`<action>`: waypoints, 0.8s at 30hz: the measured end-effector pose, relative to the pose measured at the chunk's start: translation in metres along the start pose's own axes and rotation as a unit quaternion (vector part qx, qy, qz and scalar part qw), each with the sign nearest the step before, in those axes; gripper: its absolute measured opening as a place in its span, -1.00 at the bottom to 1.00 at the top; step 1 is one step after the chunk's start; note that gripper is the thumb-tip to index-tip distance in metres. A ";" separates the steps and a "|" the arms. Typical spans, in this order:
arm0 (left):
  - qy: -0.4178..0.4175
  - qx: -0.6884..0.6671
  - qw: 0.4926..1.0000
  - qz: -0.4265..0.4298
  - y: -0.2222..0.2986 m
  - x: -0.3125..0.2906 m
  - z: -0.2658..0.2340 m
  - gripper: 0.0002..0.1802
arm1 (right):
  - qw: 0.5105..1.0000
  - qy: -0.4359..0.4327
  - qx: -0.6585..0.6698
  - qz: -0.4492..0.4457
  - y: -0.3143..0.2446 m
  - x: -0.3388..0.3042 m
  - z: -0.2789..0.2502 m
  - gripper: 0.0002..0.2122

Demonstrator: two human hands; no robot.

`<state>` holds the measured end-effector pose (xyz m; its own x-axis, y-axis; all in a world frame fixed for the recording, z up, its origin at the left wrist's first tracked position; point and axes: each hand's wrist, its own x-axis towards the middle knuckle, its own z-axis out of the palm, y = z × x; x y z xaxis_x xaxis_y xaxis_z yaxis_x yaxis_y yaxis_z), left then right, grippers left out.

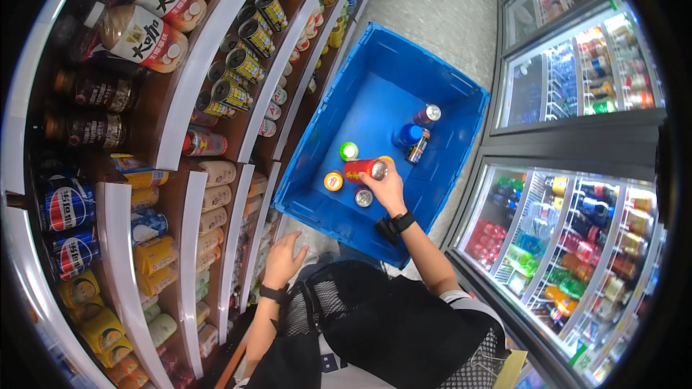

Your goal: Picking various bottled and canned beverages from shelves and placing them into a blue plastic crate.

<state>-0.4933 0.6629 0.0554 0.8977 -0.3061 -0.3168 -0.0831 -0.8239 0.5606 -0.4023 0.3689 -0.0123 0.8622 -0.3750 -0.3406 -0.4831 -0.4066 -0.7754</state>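
Note:
My right hand (390, 189) reaches into a large blue plastic crate (440, 194), its fingers wrapped round a red drink can (359, 170) that lies tilted on its side. Close around that can are a green-capped bottle (349, 150), a container with an orange lid (333, 181) and an upright can (363, 198). Farther back in the crate are a blue-capped bottle (409, 134), a dark can (418, 149) and a reddish can (431, 113). My left hand (283, 259) hangs outside the crate's near left corner, fingers apart, holding nothing.
Along the left run shelves (189, 50) with pale edge strips, stocked with bottles and cans. Glass-door drink coolers (548, 238) line the right side, close to the crate. Pale floor (432, 0) stretches beyond the crate between them.

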 end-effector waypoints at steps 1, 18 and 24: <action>-0.026 -0.020 0.999 -0.028 0.000 -0.001 0.000 -0.56 | 1.000 0.015 -0.011 0.004 0.008 0.012 -0.001 -0.38; 0.078 -0.011 0.981 -0.177 -0.010 -0.079 0.017 -0.60 | 0.957 -0.017 -0.290 0.012 0.122 0.139 0.061 -0.22; 0.067 -0.024 0.974 -0.216 -0.007 -0.101 0.028 -0.62 | 0.936 -0.034 -0.349 0.012 0.121 0.138 0.050 -0.24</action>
<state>-0.5960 0.6858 0.0622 0.8931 0.1308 -0.4304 0.3318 -0.8377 0.4338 -0.3342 0.3097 -0.1796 0.8461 -0.3463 -0.4051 -0.4633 -0.8536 -0.2380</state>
